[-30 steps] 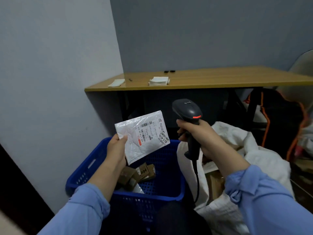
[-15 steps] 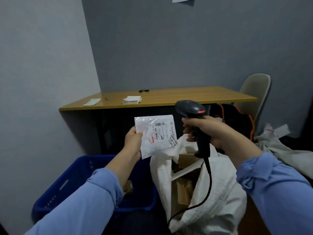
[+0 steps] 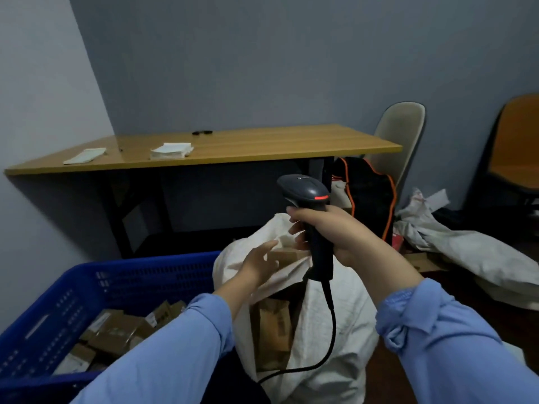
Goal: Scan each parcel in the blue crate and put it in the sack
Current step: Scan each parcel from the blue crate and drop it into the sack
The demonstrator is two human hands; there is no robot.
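Note:
The blue crate point(image 3: 140, 275) stands at the lower left with several brown cardboard parcels point(image 3: 116, 333) inside. The white sack point(image 3: 344, 339) stands open just right of it, with brown parcels point(image 3: 274, 330) showing in its mouth. My left hand point(image 3: 259, 263) hovers over the sack's mouth, fingers spread and holding nothing. My right hand point(image 3: 335, 231) grips the handle of the black barcode scanner point(image 3: 306, 193), held upright above the sack; its cord hangs down in front of the sack. The white envelope parcel is out of sight.
A wooden table point(image 3: 262, 144) with paper stacks point(image 3: 170, 150) stands against the back wall. A beige chair point(image 3: 399, 135) with a black and orange bag point(image 3: 364, 193) sits to its right. Crumpled sacks point(image 3: 466, 246) lie on the floor at right beside an orange chair point(image 3: 516, 147).
My left hand carried the white envelope parcel from above the crate to the sack and let it go; the hand is now empty. The scanner stayed in my right hand. The view swung right.

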